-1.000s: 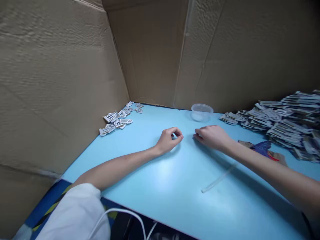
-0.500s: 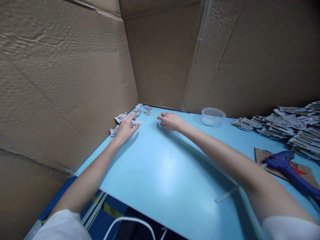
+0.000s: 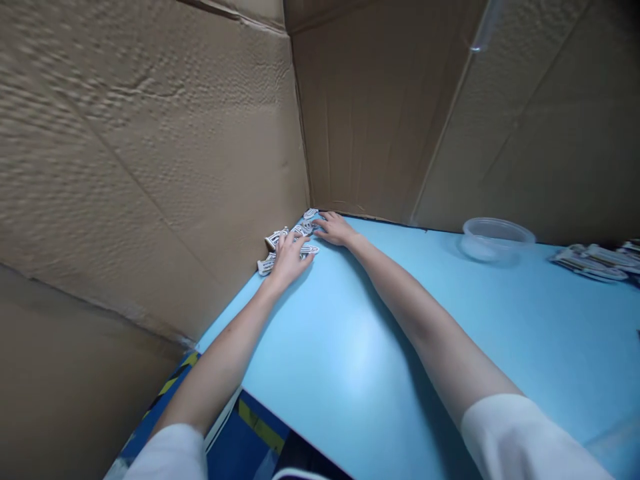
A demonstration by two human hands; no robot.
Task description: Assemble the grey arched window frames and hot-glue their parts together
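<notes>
My left hand (image 3: 291,257) lies with fingers spread over a small heap of flat white cut-out pieces with dark stripes (image 3: 266,265) at the table's left edge. One longer piece (image 3: 310,250) shows beside its thumb. My right hand (image 3: 335,229) reaches into the far corner, fingers apart, over more of these pieces (image 3: 306,228). Another cut-out piece (image 3: 311,213) lies right in the corner, beyond the fingers. The right fingertips hide part of the heap, and I cannot tell whether they press on any piece.
Cardboard walls (image 3: 360,120) enclose the light blue table (image 3: 340,347) on the left and back. A clear round plastic tub (image 3: 499,240) stands near the back wall. Stacked cut-out pieces (image 3: 595,261) lie at the far right. Yellow-black tape (image 3: 260,425) marks the blue floor below.
My right hand has moved left and onto the pieces in the corner. My left hand stays over the heap. The view has turned left, so the glue gun is out of sight.
</notes>
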